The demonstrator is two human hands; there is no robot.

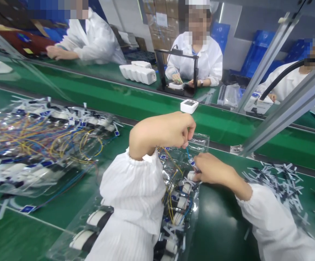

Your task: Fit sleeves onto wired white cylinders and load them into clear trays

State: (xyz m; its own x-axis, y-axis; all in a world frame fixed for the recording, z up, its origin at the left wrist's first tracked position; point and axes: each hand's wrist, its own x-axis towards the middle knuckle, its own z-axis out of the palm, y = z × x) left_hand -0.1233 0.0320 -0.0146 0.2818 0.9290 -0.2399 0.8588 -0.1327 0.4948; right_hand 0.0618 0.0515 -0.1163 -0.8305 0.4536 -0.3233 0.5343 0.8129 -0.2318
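My left hand (164, 132) is raised over the far end of a clear plastic tray (201, 139), its fingers pinched on a thin blue wire (187, 152). That wire runs down to a small blue-and-white part (191, 161) at the fingertips of my right hand (214, 170). The right fingers are closed around this part, beside a white cylindrical piece (191, 175) in the tray. More white and black cylindrical pieces (183, 202) with yellow and blue wires lie nearer in the tray, partly hidden by my left sleeve.
Wired parts (45, 145) are heaped at left. Small grey-white strips (279, 181) lie at right. A green conveyor (214, 125) carries a white device (189, 106) beyond my hands. A metal post (277, 108) slants at right. Several people in white sit across.
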